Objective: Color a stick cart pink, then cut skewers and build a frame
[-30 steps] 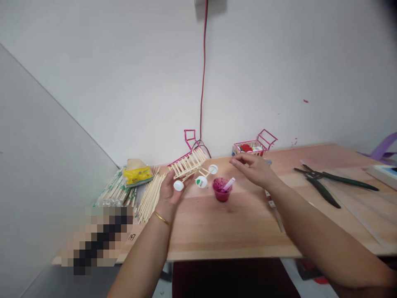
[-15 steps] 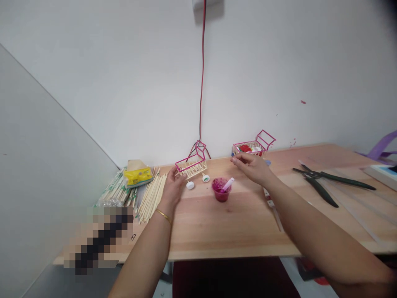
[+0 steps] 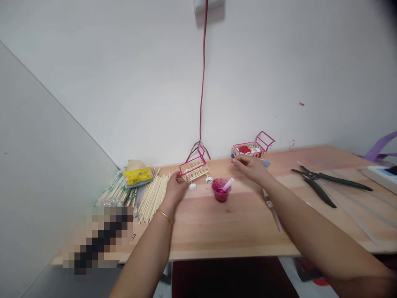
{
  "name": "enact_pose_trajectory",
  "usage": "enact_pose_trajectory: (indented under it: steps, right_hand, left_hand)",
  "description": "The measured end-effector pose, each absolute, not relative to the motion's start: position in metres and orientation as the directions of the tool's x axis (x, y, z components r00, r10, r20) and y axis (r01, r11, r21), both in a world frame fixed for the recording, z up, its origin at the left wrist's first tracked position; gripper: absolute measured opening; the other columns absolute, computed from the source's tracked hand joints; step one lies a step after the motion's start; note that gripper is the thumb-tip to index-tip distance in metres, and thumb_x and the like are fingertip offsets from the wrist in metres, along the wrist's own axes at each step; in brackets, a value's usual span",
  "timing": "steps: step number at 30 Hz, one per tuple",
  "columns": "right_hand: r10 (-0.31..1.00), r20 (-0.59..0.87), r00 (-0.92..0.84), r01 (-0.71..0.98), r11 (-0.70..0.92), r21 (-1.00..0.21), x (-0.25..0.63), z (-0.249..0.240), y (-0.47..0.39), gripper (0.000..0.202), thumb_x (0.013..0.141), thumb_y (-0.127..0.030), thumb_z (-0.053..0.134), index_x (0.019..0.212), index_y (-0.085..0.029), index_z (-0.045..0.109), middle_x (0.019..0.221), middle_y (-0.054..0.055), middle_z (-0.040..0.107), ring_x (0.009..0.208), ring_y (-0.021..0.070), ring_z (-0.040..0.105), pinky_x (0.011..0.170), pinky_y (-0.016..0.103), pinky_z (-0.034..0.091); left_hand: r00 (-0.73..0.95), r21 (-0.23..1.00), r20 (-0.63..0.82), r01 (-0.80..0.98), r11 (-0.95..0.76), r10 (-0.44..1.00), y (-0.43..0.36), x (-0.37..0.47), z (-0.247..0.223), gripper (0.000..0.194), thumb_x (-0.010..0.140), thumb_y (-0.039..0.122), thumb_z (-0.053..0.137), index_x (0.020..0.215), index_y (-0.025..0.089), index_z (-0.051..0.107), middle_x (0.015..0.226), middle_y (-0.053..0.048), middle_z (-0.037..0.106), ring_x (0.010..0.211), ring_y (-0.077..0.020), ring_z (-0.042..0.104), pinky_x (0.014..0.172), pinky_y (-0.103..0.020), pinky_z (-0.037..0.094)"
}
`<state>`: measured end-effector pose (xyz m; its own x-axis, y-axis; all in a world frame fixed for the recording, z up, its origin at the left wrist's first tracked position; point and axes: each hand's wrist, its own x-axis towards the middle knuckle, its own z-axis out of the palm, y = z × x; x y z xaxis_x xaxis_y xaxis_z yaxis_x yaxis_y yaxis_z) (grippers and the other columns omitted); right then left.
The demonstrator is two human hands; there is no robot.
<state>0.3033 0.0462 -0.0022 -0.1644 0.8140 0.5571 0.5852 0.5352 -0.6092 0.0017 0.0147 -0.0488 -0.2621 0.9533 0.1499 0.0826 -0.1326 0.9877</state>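
Observation:
My left hand [image 3: 176, 186] has its fingers closed on the left end of a miniature shopping cart [image 3: 195, 167] made of thin wooden sticks. The cart's rim and handle are magenta, with white round caps as wheels, and it sits tilted. My right hand [image 3: 250, 167] is raised over the table, thumb and fingertips pinched together; anything between them is too small to make out. Between the hands stands a small clear cup [image 3: 221, 194] of magenta paint, a white stick [image 3: 228, 183] leaning in it. Behind my right hand is a second cart [image 3: 248, 148] holding red and white items.
Bundled wooden sticks [image 3: 153, 196] and a yellow packet [image 3: 138, 177] lie on the left. Dark-handled shears [image 3: 322, 182] and clear strips rest on the right. A red and black cable [image 3: 202, 91] runs down the wall behind. A blurred dark object [image 3: 102, 240] is at front left.
The left hand and the cart it holds have shifted slightly right, and the cart's handle sits lower. The right hand has barely moved and stays pinched.

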Motion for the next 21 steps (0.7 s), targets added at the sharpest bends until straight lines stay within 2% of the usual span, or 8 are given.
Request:
enact_pose_trajectory:
  steps: [3,6,14,21]
  right_hand:
    - [0.815,0.553,-0.171,0.572,0.540,-0.617,0.303,-0.007,0.049,0.034,0.085,-0.046,0.049,0.073,-0.018,0.063,0.066,0.002,0.062,0.064,0.0162,0.055,0.058,0.027,0.040]
    - [0.828,0.535,-0.166,0.581,0.521,-0.625,0.304,-0.011,0.052,0.034,0.085,-0.047,0.050,0.074,-0.018,0.065,0.067,0.003,0.064,0.065,0.0168,0.056,0.058,0.028,0.041]
    - [0.846,0.500,-0.184,0.537,0.513,-0.670,0.308,-0.012,0.055,0.032,0.084,-0.045,0.050,0.075,-0.017,0.064,0.072,0.004,0.066,0.068,0.0173,0.057,0.063,0.029,0.041]
    - [0.866,0.488,-0.105,0.511,0.468,-0.721,0.313,-0.004,0.055,0.031,0.080,-0.046,0.054,0.074,-0.017,0.066,0.073,0.004,0.067,0.071,0.0188,0.059,0.065,0.030,0.041]
  left_hand:
    - [-0.298,0.986,0.147,0.115,-0.118,0.943,0.016,-0.003,-0.052,0.037,0.050,0.017,0.080,0.082,0.015,0.061,0.065,0.000,0.063,0.060,-0.0130,0.057,0.059,-0.024,0.044]
    - [-0.284,0.988,0.142,0.102,-0.118,0.948,0.017,-0.002,-0.054,0.028,0.052,0.020,0.078,0.070,0.016,0.057,0.061,0.002,0.059,0.056,-0.0115,0.055,0.058,-0.023,0.043]
    - [-0.290,0.991,0.130,0.080,-0.111,0.948,0.017,0.012,-0.045,0.023,0.057,0.022,0.074,0.068,0.016,0.054,0.059,0.003,0.057,0.055,-0.0110,0.055,0.056,-0.023,0.041]
    - [-0.265,0.996,0.089,0.024,-0.086,0.960,0.031,0.032,-0.032,0.023,0.054,0.016,0.073,0.067,0.014,0.055,0.056,0.000,0.060,0.050,-0.0108,0.055,0.052,-0.022,0.040]
